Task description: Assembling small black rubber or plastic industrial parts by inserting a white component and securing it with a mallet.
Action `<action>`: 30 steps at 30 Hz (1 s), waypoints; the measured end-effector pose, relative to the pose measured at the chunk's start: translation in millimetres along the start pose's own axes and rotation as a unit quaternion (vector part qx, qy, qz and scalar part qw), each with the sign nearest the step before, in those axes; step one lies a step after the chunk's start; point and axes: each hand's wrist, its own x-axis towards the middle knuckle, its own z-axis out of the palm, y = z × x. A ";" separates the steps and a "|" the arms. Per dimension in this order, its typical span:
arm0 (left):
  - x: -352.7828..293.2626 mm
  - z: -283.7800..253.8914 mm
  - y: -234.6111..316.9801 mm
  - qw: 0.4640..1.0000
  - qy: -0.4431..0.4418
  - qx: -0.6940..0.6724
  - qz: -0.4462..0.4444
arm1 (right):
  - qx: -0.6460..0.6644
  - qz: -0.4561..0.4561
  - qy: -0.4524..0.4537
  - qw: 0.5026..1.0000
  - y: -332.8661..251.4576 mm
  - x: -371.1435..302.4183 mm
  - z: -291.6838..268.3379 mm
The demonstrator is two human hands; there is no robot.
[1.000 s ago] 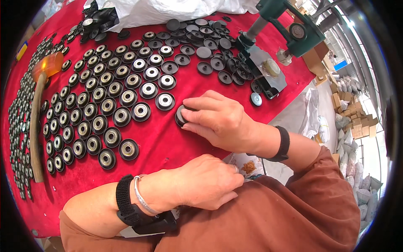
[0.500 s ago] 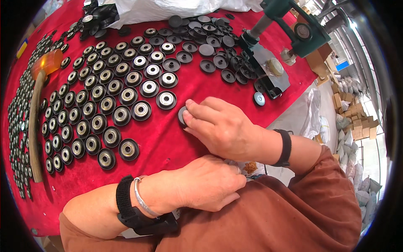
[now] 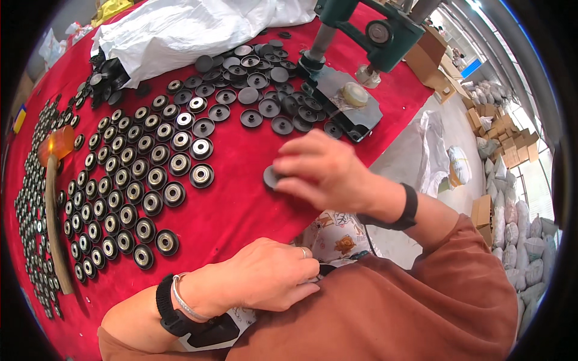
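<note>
The largest thing before me is the red cloth (image 3: pixel 241 201), on which the green press (image 3: pixel 370 39) stands at the far side. To the left of this press, the white sack (image 3: pixel 198 36) is spread. Also left of the press, but nearer to me, lie the dark discs with metal rings (image 3: pixel 122 177), set in slanting rows. Just beside the press, on its left, the loose dark discs (image 3: pixel 251 117) are heaped, some one over another. Well apart from the press, at the left beyond the rows, lies the mallet (image 3: pixel 53 216), with an orange head and a wooden handle.

My right hand (image 3: pixel 331 171) is on the near side of the press, a little blurred. Its thumb and fingers are pinching the grey disc (image 3: pixel 270 178), which is tilted above or against the cloth; I cannot tell which. My left hand (image 3: pixel 262 274) is farther from the press, close to my body. Its fingers are curled inward, and I cannot tell if they grasp something. On that wrist I wear a silver bracelet (image 3: pixel 185 308), and on one finger, a thin ring (image 3: pixel 304 253).
</note>
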 end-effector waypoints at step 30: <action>-5.5 4.2 -1.8 1.000 0.001 -0.020 -0.005 | -0.148 -0.081 -0.183 0.968 -28.8 71.1 48.3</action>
